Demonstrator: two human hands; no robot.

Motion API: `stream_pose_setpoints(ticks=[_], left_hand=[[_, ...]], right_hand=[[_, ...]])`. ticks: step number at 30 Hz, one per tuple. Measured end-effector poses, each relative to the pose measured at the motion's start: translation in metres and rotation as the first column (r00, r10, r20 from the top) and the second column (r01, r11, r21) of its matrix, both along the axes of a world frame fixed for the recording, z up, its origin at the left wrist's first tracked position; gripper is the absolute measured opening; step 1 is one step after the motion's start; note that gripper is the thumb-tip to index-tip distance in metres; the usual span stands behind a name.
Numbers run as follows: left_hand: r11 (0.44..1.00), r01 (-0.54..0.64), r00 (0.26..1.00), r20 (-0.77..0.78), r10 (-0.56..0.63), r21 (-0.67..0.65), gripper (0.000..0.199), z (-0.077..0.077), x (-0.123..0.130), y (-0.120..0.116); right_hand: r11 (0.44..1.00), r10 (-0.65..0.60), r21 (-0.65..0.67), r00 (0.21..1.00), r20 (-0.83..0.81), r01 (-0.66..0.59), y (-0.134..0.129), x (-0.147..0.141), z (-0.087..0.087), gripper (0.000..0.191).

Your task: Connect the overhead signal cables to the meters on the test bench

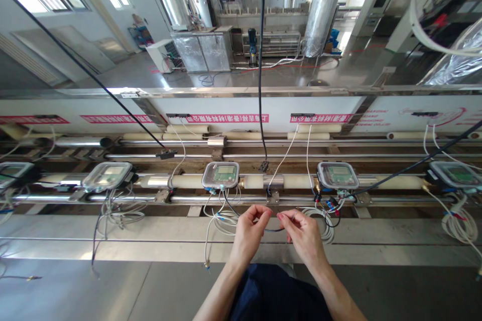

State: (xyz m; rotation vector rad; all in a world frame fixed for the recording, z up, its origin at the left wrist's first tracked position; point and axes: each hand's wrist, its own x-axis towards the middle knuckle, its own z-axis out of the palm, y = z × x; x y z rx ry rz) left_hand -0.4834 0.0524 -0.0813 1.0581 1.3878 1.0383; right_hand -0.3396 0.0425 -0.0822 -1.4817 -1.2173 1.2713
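My left hand [249, 233] and my right hand [304, 234] meet over the metal ledge, fingertips a small gap apart. Thumb and index finger of my left hand are pinched together; anything between them is too small to make out. My right hand is closed too, and a thin black cable [274, 230] runs from behind my left hand to its fingers. Up and left of my hands sits a meter box [221, 175] with a clear cover and a green board, cables hanging below it. A second such meter [338, 176] is to the upper right, above a coiled white cable [327, 230].
More meters [108, 175] line the pipe run, with coiled cables [122, 210] beneath. The steel ledge [158, 233] crosses in front of me. A black cord [260, 60] hangs from above. Behind a white panel [226, 105] stand tanks and machinery.
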Motion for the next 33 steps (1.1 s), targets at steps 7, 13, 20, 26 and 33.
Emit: stream_pose_setpoints(ticks=[7, 13, 20, 26, 33], left_hand=[[0.850, -0.020, 0.846, -0.444, 0.295, 0.527, 0.035, -0.039, -0.002, 0.058], [0.908, 0.036, 0.866, -0.466, 0.180, 0.417, 0.037, -0.048, 0.003, 0.116], [0.943, 0.010, 0.947, -0.306, 0.098, 0.332, 0.025, -0.054, -0.004, 0.115], [0.978, -0.015, 0.997, -0.067, 0.030, 0.210, 0.022, -0.052, -0.011, 0.058], [0.996, -0.087, 0.963, 0.257, 0.079, 0.017, 0.034, -0.031, -0.007, 0.009]], right_hand=[[0.996, -0.073, 0.042, 0.997, -0.016, 0.074, 0.003, 0.002, -0.002, 0.032], [0.995, -0.085, 0.045, 0.996, 0.004, 0.084, 0.003, 0.001, -0.001, 0.033], [0.994, -0.101, 0.050, 0.995, 0.022, 0.100, 0.003, 0.002, 0.002, 0.033], [0.992, -0.111, 0.066, 0.992, 0.060, 0.107, 0.004, -0.001, 0.000, 0.031], [0.974, -0.111, 0.219, 0.958, 0.265, 0.052, 0.002, -0.011, 0.011, 0.024]])
